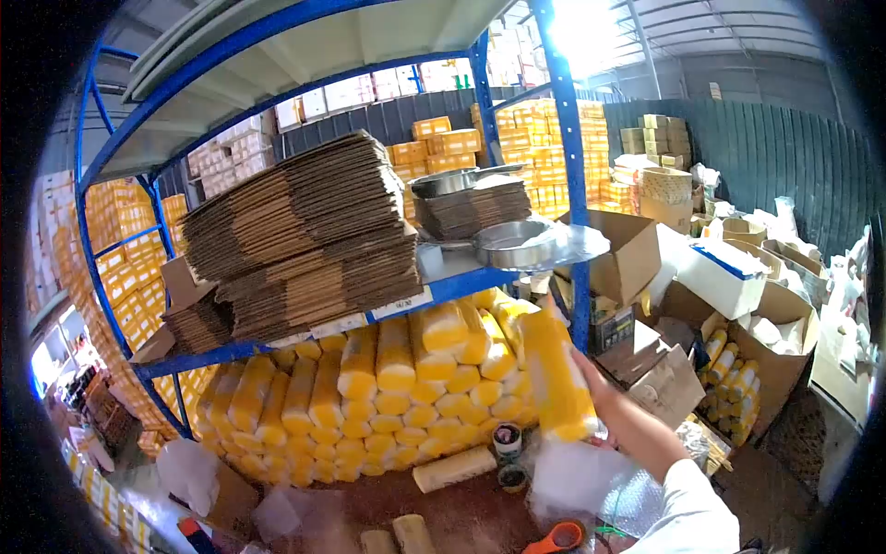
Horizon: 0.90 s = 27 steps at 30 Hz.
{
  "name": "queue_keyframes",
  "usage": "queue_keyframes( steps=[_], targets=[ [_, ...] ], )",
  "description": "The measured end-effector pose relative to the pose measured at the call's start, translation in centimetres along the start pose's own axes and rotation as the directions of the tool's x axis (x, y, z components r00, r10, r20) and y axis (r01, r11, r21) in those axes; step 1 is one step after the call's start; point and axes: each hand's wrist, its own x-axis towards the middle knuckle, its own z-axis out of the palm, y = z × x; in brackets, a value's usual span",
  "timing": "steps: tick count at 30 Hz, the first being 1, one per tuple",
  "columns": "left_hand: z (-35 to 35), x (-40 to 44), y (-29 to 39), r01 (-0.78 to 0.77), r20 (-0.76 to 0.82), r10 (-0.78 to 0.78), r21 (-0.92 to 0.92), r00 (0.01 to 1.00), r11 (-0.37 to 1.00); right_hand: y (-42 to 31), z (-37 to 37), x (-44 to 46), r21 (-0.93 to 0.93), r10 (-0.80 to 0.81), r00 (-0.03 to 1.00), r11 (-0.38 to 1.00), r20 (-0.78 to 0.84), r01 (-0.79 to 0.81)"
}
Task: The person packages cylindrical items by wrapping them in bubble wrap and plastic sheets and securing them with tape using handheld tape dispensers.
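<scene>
My right hand (602, 392) is closed on the side of a yellow plastic-wrapped roll (556, 374), held nearly upright beside the blue rack post. Most of its fingers are hidden behind the roll. To the left, on the rack's lower level, lies a big stack of similar yellow rolls (369, 406) with their ends facing me. Below the held roll are clear plastic wrap (577, 475), bubble wrap (635, 503) and an orange ring-shaped handle (563, 535). My left hand is out of view.
Flattened cardboard boxes (305, 212) and metal pans (515, 244) rest on the blue rack's shelf (461, 282). A pale roll (454, 469) and small round containers (508, 443) lie beneath. Open cartons (784, 323) stand at right, one holding yellow rolls (732, 383).
</scene>
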Motion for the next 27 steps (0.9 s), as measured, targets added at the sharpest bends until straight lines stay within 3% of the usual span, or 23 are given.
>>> queue_keyframes(
  steps=[2,3,5,6,7,8,9,11,13,17,18,19,20,21,23,24,27],
  targets=[
    [-0.1,1.4,0.7,0.002,-0.005,-0.002,0.004,1.0,1.0,-3.2,-2.5,8.2,-0.156,0.156,0.988,0.976,0.021,-0.151],
    [-0.2,2.1,0.9,0.002,-0.009,-0.002,0.008,1.0,1.0,-3.8,-2.9,12.0,-0.153,0.155,0.988,0.977,0.025,-0.15],
    [-0.5,3.7,1.2,0.002,-0.011,-0.002,0.011,1.0,1.0,-4.9,-3.8,17.9,-0.387,0.166,0.985,0.906,-0.039,-0.168],
    [-0.4,4.4,1.4,0.007,-0.01,-0.007,0.01,1.0,1.0,-4.9,-3.9,20.4,-0.565,-0.046,0.996,0.825,-0.079,-0.007],
    [-0.5,5.0,1.4,0.012,-0.009,-0.012,0.01,1.0,1.0,-4.2,-2.9,21.8,-0.725,-0.254,0.964,0.679,-0.08,0.118],
    [-0.4,5.5,1.4,0.016,-0.009,-0.016,0.01,1.0,1.0,-4.4,-2.2,22.9,-0.934,-0.316,0.943,0.358,-0.105,0.016],
    [-0.5,6.1,1.3,0.021,-0.008,-0.021,0.014,1.0,1.0,-4.8,-1.0,23.5,-0.993,-0.369,0.923,-0.012,-0.108,-0.121],
    [-0.6,6.8,1.2,0.031,-0.008,-0.031,0.021,0.999,0.999,-4.0,-1.4,25.0,-0.93,-0.531,0.847,-0.318,0.012,-0.186],
    [-0.5,7.3,1.1,0.045,-0.006,-0.044,0.026,0.999,0.999,-4.9,-3.7,24.2,-0.996,-0.387,0.922,0.084,-0.005,0.03],
    [-0.1,8.1,1.1,0.057,-0.003,-0.057,0.03,0.998,0.998,-2.8,-0.7,15.1,-0.916,-0.664,0.702,0.064,0.257,0.397],
    [0.1,8.2,1.1,0.065,-0.005,-0.065,0.03,0.998,0.997,-1.9,-1.3,15.0,-0.918,-0.658,0.705,0.055,0.263,0.394],
    [0.3,8.2,1.3,0.07,-0.003,-0.07,0.029,0.998,0.997,-0.8,-2.0,15.1,-0.868,-0.764,0.472,-0.226,0.44,0.442],
    [0.4,8.2,1.2,0.075,-0.004,-0.075,0.033,0.997,0.997,0.2,-2.5,15.3,-0.77,-0.772,0.207,-0.49,0.601,0.409],
    [0.4,8.2,1.3,0.076,-0.008,-0.075,0.034,0.997,0.997,1.1,-2.6,15.6,-0.77,-0.773,0.206,-0.487,0.599,0.412],
    [0.8,8.3,1.3,0.078,-0.013,-0.077,0.04,0.997,0.996,2.4,-2.2,16.9,-0.876,-0.86,0.422,-0.056,0.286,0.479],
    [0.8,8.4,1.3,0.078,-0.016,-0.078,0.042,0.997,0.996,2.4,-2.2,18.0,-0.875,-0.878,0.353,-0.134,0.322,0.466],
    [1.2,8.3,1.0,0.08,-0.023,-0.078,0.055,0.997,0.995,1.4,-2.0,20.9,-0.906,-0.854,0.38,-0.215,0.356,0.365]
  ],
)
